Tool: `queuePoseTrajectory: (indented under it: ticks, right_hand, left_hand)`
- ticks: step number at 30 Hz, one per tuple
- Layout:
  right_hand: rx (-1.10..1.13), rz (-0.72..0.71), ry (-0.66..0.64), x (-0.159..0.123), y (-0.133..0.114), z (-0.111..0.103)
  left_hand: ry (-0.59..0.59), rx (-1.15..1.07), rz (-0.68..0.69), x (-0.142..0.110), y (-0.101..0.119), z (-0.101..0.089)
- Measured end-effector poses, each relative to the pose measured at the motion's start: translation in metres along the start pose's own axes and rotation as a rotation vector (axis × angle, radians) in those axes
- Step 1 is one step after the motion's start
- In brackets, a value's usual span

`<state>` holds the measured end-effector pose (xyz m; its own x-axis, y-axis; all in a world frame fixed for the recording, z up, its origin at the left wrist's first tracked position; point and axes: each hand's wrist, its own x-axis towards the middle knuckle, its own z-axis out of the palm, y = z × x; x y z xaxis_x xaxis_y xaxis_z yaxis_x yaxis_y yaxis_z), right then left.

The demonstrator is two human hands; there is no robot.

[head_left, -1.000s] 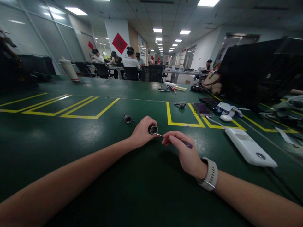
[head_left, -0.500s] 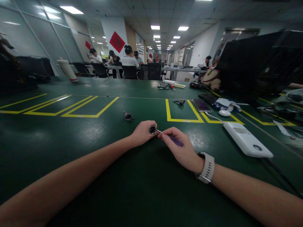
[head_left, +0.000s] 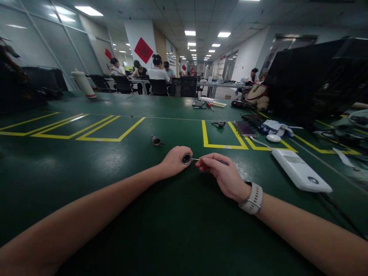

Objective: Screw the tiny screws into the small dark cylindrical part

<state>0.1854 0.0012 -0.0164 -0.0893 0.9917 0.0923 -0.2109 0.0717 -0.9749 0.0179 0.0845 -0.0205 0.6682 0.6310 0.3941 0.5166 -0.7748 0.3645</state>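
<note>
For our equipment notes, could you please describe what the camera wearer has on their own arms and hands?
The left hand and forearm are bare, with no sleeve or glove. The right hand is ungloved too; its wrist carries a pale, perforated watch strap.

Dim room lit by ceiling panels (head_left: pixel 190 33) at top, soft glare on the green tabletop (head_left: pixel 109 159), wide-angle stretching at edges, dark right side.

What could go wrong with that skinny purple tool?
The purple-handled tool in the right hand might slip: its thin shaft reaches the rim of the round metal part, so it could poke the left hand holding that part. The loose metal piece beyond the left hand might get bumped.
</note>
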Motion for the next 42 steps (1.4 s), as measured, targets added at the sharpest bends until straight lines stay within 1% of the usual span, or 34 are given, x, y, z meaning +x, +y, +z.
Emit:
queuePoseTrajectory:
  ticks: [2, 4, 6, 8, 10, 12, 13, 15, 19, 22, 24, 26, 29, 32, 34, 39, 42]
  right_hand:
    - [0.140, 0.079, -0.018, 0.003, 0.003, -0.002]
    - [0.166, 0.086, -0.019, 0.003, 0.006, -0.002]
    - [0.087, 0.010, 0.014, 0.001, 0.007, 0.000]
    - [-0.069, -0.094, 0.050, -0.003, 0.007, 0.003]
    - [-0.245, -0.163, 0.060, -0.006, 0.006, 0.005]
    - [-0.345, -0.178, 0.045, -0.008, 0.004, 0.006]
    - [-0.345, -0.167, 0.029, -0.009, 0.003, 0.006]
    - [-0.239, -0.116, 0.013, -0.007, 0.002, 0.005]
    - [0.085, 0.047, 0.017, 0.000, 0.002, 0.000]
    - [0.187, 0.121, -0.013, 0.003, 0.003, -0.003]
    - [0.184, 0.098, -0.012, 0.003, 0.005, -0.003]
    - [0.121, 0.020, 0.018, 0.001, 0.006, -0.002]
    - [-0.062, -0.112, 0.045, -0.003, 0.006, 0.000]
    - [-0.205, -0.164, 0.025, -0.006, 0.007, 0.002]
    - [-0.202, -0.143, 0.025, -0.005, 0.007, 0.002]
    - [0.002, -0.001, 0.050, -0.001, 0.005, 0.002]
    - [0.070, 0.038, 0.059, -0.001, 0.004, 0.002]
  left_hand:
    - [0.014, -0.047, 0.008, 0.000, 0.000, 0.000]
    - [0.024, -0.059, 0.007, 0.000, -0.001, 0.001]
    - [0.046, -0.026, -0.012, 0.000, -0.002, 0.002]
    - [0.059, 0.032, -0.029, 0.000, -0.004, 0.003]
    - [0.051, 0.071, -0.027, 0.000, -0.004, 0.004]
    - [0.034, 0.084, -0.008, -0.001, -0.005, 0.004]
    - [0.027, 0.085, 0.003, -0.001, -0.004, 0.004]
    - [0.016, 0.089, 0.028, -0.001, -0.004, 0.004]
    - [0.000, 0.032, 0.055, -0.001, -0.004, 0.003]
    - [-0.019, -0.011, 0.066, 0.000, -0.004, 0.003]
    - [-0.030, -0.012, 0.058, 0.000, -0.003, 0.003]
    - [-0.027, 0.004, 0.035, 0.001, -0.002, 0.003]
    - [-0.019, 0.044, 0.012, 0.001, -0.001, 0.003]
    - [-0.022, 0.077, 0.011, 0.000, -0.002, 0.004]
    - [-0.031, 0.087, 0.019, 0.000, -0.003, 0.004]
    - [-0.062, 0.085, 0.050, 0.000, -0.004, 0.006]
    - [-0.068, 0.085, 0.057, 0.000, -0.004, 0.006]
